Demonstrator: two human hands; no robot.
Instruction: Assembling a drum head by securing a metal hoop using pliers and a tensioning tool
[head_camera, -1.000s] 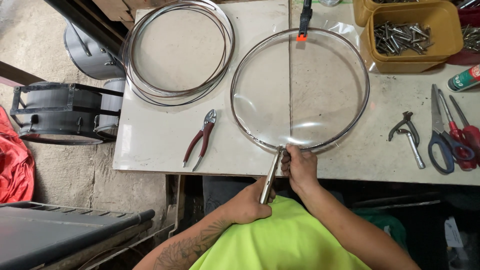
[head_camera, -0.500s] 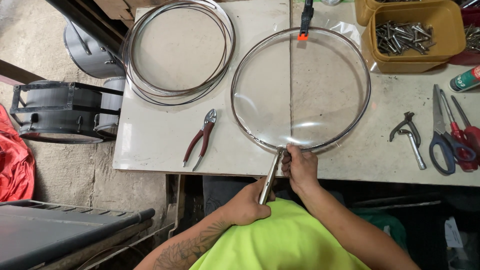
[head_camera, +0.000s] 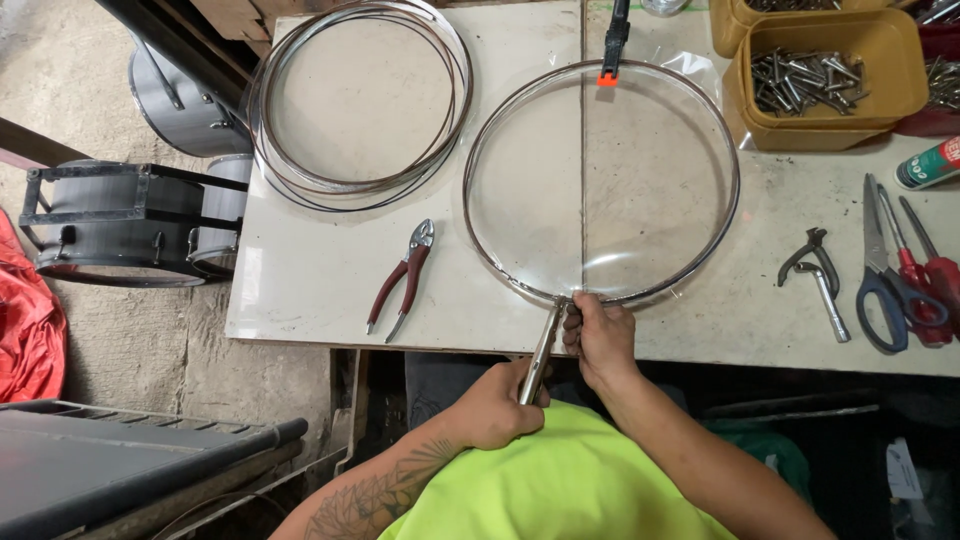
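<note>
A large metal hoop (head_camera: 735, 170) with clear film stretched across it lies flat on the white worktable (head_camera: 310, 280). A clamp with an orange tip (head_camera: 610, 48) grips its far rim. My left hand (head_camera: 495, 405) is shut on the handles of silver pliers (head_camera: 543, 350), whose jaws bite the hoop's near rim. My right hand (head_camera: 600, 340) pinches that same near rim just right of the jaws. Both hands sit at the table's front edge, above my yellow shirt.
Stacked bare hoops (head_camera: 355, 100) lie at the back left. Red-handled pliers (head_camera: 403, 280) rest in front of them. A yellow tub of metal pins (head_camera: 825, 75), black pincers (head_camera: 815, 270), scissors (head_camera: 885, 270) and red screwdrivers (head_camera: 930, 270) are on the right. Drum shells (head_camera: 120, 220) stand left.
</note>
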